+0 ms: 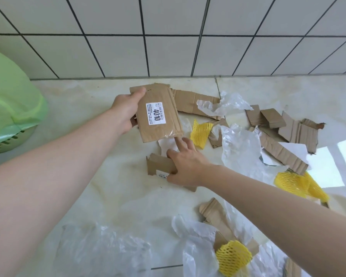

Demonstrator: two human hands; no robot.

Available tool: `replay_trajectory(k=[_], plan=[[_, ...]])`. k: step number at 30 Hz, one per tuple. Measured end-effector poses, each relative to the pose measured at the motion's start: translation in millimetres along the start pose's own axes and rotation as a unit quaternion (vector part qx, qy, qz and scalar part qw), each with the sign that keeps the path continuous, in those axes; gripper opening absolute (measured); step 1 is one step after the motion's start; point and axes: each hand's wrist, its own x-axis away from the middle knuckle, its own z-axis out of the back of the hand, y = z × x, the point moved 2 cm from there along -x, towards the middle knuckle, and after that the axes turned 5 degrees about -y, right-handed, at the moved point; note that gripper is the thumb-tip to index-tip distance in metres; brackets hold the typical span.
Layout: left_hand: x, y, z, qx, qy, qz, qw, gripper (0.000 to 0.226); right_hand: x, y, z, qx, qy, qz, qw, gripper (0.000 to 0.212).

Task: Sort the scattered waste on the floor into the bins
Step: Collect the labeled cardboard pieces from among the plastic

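Near: plastic film [100,250] and yellow net [233,257] are strewn on the floor [92,108]. Mid: a small cardboard piece [159,165], long axis left-right, is gripped by the right hand [185,166], thumb on its top edge. Farther left, the labelled cardboard [158,112] is held up by the left hand [125,110]. The green-bagged bin [10,100] lies far left, nearer the left hand.

Left hand [126,110] grips labelled cardboard [158,113]; right hand [185,164] grasps a smaller cardboard scrap [158,165] on the floor [88,116].
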Motion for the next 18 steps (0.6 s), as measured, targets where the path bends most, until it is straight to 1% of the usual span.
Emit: replay_trajectory(k=[3,5,6,9,10,13,18], plan=[[-14.1,2.7,-6.4,0.010,-0.021,0.021,0.999,0.032,-8.1,12.1,10.3,0.003,0.015,-0.002,1.000,0.060],[-24.0,2.7,-7.6,0.015,-0.011,0.024,1.000,0.037,-13.6,18.5,16.7,-0.003,0.024,-0.010,1.000,0.057],[-28.7,1.4,-6.5,0.005,0.003,0.023,1.000,0.037,-16.0,21.0,18.5,-0.010,0.027,-0.017,0.999,0.056],[-38.8,-7.8,-2.6,-0.071,0.033,0.030,0.997,0.034,-21.9,24.1,18.7,-0.025,0.032,-0.033,0.999,0.058],[-40.6,-11.3,-1.8,-0.083,0.029,0.038,0.995,0.032,-23.5,23.9,17.9,-0.029,0.033,-0.038,0.998,0.059],[-43.7,-15.0,-2.9,-0.067,0.009,0.061,0.996,0.027,-27.2,23.0,16.8,-0.042,0.041,-0.057,0.997,0.059],[-43.4,-14.4,-9.8,-0.055,-0.007,0.083,0.995,0.033,-32.7,20.3,10.7,-0.089,0.038,-0.075,0.992,0.042]])
